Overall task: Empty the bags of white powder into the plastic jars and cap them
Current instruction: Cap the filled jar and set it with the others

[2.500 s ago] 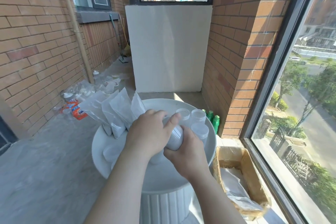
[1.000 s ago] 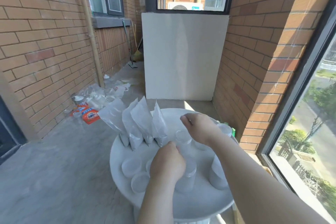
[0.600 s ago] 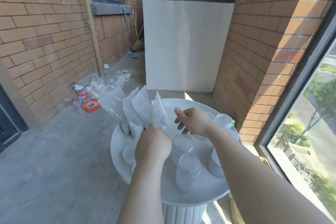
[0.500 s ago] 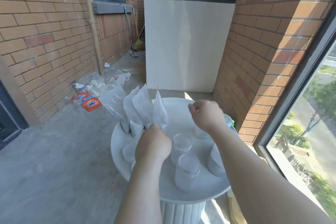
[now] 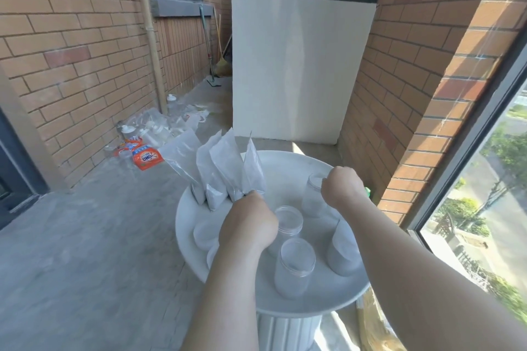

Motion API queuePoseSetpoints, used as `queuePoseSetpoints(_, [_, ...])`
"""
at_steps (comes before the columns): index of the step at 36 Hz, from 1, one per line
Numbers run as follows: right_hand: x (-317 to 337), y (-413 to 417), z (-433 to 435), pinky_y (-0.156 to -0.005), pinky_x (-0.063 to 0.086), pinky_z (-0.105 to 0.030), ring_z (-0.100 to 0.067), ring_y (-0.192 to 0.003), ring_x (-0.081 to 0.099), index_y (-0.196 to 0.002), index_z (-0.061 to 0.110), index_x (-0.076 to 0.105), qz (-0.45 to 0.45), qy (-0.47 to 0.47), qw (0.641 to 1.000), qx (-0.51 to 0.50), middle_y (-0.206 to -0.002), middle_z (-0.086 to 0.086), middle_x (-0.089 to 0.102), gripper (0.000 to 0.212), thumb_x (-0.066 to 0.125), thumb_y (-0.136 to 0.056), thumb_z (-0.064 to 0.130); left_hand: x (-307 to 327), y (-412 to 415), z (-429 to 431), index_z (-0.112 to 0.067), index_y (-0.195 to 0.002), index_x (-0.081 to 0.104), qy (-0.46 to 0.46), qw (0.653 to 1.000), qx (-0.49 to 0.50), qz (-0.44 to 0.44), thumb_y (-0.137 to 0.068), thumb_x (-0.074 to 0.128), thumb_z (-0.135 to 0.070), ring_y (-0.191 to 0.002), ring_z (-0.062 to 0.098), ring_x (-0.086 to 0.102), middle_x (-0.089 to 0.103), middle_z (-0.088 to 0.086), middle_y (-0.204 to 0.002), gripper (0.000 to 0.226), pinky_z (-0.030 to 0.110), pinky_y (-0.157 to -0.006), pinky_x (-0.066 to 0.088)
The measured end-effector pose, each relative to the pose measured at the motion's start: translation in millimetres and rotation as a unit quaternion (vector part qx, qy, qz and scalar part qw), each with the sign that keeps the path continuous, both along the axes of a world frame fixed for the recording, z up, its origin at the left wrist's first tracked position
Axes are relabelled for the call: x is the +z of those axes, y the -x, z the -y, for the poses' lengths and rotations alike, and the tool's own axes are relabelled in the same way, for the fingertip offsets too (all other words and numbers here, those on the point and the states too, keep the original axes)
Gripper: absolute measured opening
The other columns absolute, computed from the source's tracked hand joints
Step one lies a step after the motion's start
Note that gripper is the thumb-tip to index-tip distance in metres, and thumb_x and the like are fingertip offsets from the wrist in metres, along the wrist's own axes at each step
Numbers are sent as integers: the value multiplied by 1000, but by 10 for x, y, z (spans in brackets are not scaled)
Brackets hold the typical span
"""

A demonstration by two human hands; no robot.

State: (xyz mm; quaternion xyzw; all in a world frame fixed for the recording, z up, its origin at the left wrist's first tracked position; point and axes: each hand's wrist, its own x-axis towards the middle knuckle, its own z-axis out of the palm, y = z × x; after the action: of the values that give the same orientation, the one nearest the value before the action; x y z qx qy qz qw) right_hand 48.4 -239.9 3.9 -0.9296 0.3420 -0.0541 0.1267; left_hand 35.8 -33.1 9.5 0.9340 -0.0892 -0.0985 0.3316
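The bag (image 5: 252,168), judged limp and light, is best taken at its top edge; whether the left grip (image 5: 248,224) and right grip (image 5: 342,188) are closed on anything cannot be told.

left hand (image 5: 248,222): fingers hiding behind knuckles, grip on bag (image 5: 252,171) unclear
right hand (image 5: 342,186): fingers curling away, contents not showing
lids (image 5: 204,232): wrist covering some
box (image 5: 370,320): arm and edge cutting it off

Clear glossy plastic jars (image 5: 295,266) and crinkled film bags (image 5: 225,162) on a smooth white surface (image 5: 285,168); rough brick walls (image 5: 71,51), matt concrete floor (image 5: 85,251).
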Motion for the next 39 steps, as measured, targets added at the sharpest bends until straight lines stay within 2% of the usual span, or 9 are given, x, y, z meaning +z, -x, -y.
queuePoseSetpoints(8, [-44, -114, -188, -45, 20, -28, -20, -51, 32, -58, 9, 32, 49, -45, 993, 93, -68, -5, 35, 34, 49, -88, 7, 0, -20, -11, -20, -121, 55, 2, 1000, 13, -1, -91, 42, -14, -104, 27, 59, 60, 1, -119, 34, 37, -89, 52])
queuePoseSetpoints(15, [-89, -74, -255, -49, 25, -28, -25, -71, 46, -56, 11, 46, 96, 30, 972, 213, -72, 0, 42, 43, 48, -96, 24, -18, -34, -24, -20, -118, 57, 0, 1000, 19, 6, -90, 41, -15, -103, 26, 59, 61, 1, -117, 32, 37, -88, 52])
queuePoseSetpoints(18, [-49, 75, -199, -72, 43, -31, -28, -94, 61, -78, 15, 69, 152, 110, 972, 141, -96, 2, 61, 32, 46, -97, 27, -26, -51, -32, -20, -113, 57, -6, 1000, 21, 10, -89, 39, -12, -98, 26, 58, 61, 2, -112, 30, 34, -81, 51])
queuePoseSetpoints(21, [-14, 237, -192, -101, 36, -47, -34, -124, 46, -111, 20, 62, 15, 115, 993, 24, -123, -4, 56, 29, 39, -99, 32, -12, -58, -33, -19, -111, 58, -9, 1000, 23, 10, -90, 39, -13, -97, 26, 57, 60, 3, -112, 29, 32, -78, 49])
queuePoseSetpoints(25, [-95, 416, -254, -108, 16, -76, -47, -149, 0, -157, 23, 19, -142, 7, 987, -79, -165, -13, 9, 64, 31, -102, 54, 2, -36, -14, -17, -112, 59, -5, 1000, 27, 13, -89, 39, -11, -97, 26, 58, 60, 3, -112, 30, 33, -78, 50])
queuePoseSetpoints(28, [-250, 514, -275, -105, 30, -73, -48, -149, 1, -159, 27, 1, -145, -36, 985, -89, -166, -15, -10, 69, 32, -103, 52, 12, -8, 9, -17, -112, 59, -5, 1000, 27, 15, -90, 41, -12, -99, 27, 58, 60, 3, -113, 29, 34, -80, 50])
queuePoseSetpoints(30, [-328, 552, -289, -94, 45, -58, -49, -143, 17, -159, 25, 6, -120, -7, 989, -80, -164, -20, 0, 64, 32, -105, 48, 13, 5, 28, -17, -112, 59, -6, 1000, 23, 13, -91, 40, -12, -100, 27, 57, 61, 3, -113, 29, 33, -80, 49])
queuePoseSetpoints(33, [-363, 540, -251, -90, 45, -44, -44, -131, 36, -153, 21, 23, -79, 48, 995, -45, -155, -20, 23, 53, 34, -105, 42, 12, 25, 51, -16, -109, 59, -7, 1000, 17, 12, -88, 39, -10, -97, 28, 58, 62, 4, -111, 29, 33, -78, 49])
queuePoseSetpoints(39, [-344, 370, 4, -92, 41, -44, -36, -131, 40, -143, 24, 36, -28, 37, 999, -5, -138, -14, 42, 41, 32, -104, 39, 23, 27, 68, -15, -108, 58, -9, 1000, 13, 12, -89, 39, -9, -98, 28, 59, 62, 4, -109, 28, 37, -82, 53])
